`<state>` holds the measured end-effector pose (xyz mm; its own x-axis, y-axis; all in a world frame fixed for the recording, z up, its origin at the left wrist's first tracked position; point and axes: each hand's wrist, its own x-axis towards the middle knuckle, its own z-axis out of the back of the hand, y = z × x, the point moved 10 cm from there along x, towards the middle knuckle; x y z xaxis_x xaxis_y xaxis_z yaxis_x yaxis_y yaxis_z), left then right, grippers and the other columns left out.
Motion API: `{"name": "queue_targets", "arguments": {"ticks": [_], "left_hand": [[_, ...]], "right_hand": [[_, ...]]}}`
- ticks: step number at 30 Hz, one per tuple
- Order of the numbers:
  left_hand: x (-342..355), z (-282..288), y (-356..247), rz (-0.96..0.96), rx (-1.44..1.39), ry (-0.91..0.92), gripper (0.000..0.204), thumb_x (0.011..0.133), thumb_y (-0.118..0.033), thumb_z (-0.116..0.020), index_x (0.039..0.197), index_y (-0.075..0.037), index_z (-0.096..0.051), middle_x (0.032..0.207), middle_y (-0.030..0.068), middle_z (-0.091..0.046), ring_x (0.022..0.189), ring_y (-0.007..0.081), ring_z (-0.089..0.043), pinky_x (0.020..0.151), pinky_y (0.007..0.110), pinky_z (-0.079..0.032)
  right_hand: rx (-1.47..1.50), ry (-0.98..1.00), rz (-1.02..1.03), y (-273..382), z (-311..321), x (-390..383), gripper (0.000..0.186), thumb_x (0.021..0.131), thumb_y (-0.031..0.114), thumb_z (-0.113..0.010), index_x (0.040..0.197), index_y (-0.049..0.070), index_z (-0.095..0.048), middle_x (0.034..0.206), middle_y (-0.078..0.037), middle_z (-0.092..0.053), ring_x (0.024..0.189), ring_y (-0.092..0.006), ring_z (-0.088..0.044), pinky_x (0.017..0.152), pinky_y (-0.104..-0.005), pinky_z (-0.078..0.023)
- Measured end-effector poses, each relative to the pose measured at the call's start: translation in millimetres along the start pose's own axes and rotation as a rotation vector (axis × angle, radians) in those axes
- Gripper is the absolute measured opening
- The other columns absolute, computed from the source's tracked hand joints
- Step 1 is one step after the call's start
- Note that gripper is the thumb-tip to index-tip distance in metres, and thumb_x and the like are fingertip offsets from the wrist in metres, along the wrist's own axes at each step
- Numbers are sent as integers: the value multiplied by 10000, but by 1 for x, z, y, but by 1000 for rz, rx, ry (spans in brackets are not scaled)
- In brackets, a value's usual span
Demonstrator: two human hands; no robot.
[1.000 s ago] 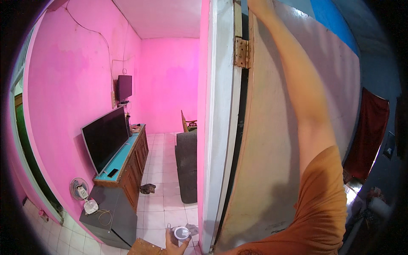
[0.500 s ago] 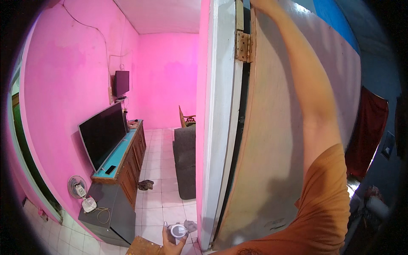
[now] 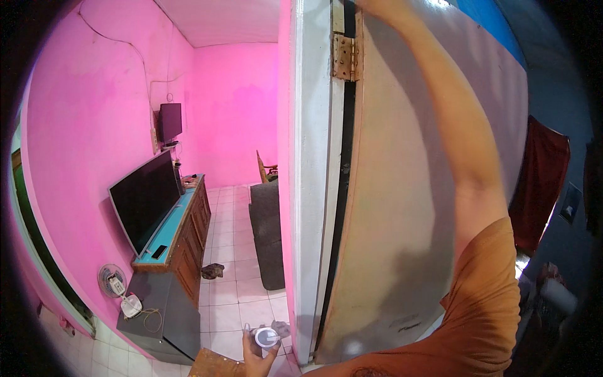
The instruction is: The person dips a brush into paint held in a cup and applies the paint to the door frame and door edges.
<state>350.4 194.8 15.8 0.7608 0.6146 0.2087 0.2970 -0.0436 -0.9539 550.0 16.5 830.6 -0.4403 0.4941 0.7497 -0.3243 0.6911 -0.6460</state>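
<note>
My left hand [image 3: 254,355] is closed round a small white-rimmed cup [image 3: 267,338], with a pale stick or tool inside it and a grey crumpled thing beside it that I cannot make out. Up at the top edge, my right hand [image 3: 370,7] is on or close to the pale door [image 3: 396,163], above the rusty hinge [image 3: 344,56] on the white frame [image 3: 311,157]; its fingers are out of sight. My right arm, in an orange sleeve, stretches up across the door's face.
A wooden board [image 3: 213,364] is below. Left stand a television [image 3: 144,201] on a cabinet [image 3: 191,239], a fan [image 3: 129,305] on a grey box [image 3: 154,333], and a wall screen [image 3: 169,122]. Beyond are a grey sofa [image 3: 267,239], a dark bundle [image 3: 212,271] and, right, a red curtain [image 3: 540,182].
The room, hinge and door frame have shifted up and left in the picture as my view moved slightly. My raised right arm has shifted a little against the door; the cup stays in my left hand.
</note>
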Motion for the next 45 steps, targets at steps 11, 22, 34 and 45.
{"name": "queue_targets", "arguments": {"ticks": [11,22,34,45], "left_hand": [[4,1,-5,-71,-25,-15,912,815,24,-741,1537,-16,-186,1441,152,-419,1325,241,-448,1117,382,-377],[1,-5,-18,13,-100,-47,829,801,33,-758,1478,-10,-282,1396,145,-459,1290,232,-478,1089,371,-413],[8,-6,-32,-237,-108,-20,987,743,68,-754,1531,12,-163,1245,155,-513,1138,269,-567,1017,397,-456],[-3,-10,-26,-13,-18,12,934,805,28,-733,1540,-6,-158,1491,158,-351,1392,256,-367,1158,383,-310]], "right_hand": [[503,295,-249,21,43,-43,317,917,245,-520,945,-31,-673,982,-296,-660,960,-424,-640,844,-479,-490],[347,23,-345,21,33,-37,289,934,229,-491,902,-21,-632,917,-314,-644,886,-476,-629,759,-533,-479],[377,13,-350,15,43,-50,292,945,226,-483,889,-34,-605,858,-300,-650,817,-490,-626,737,-563,-479],[403,-105,-520,-19,46,-22,318,955,282,-488,1015,14,-649,1022,-270,-667,1006,-470,-618,865,-544,-488]]}}
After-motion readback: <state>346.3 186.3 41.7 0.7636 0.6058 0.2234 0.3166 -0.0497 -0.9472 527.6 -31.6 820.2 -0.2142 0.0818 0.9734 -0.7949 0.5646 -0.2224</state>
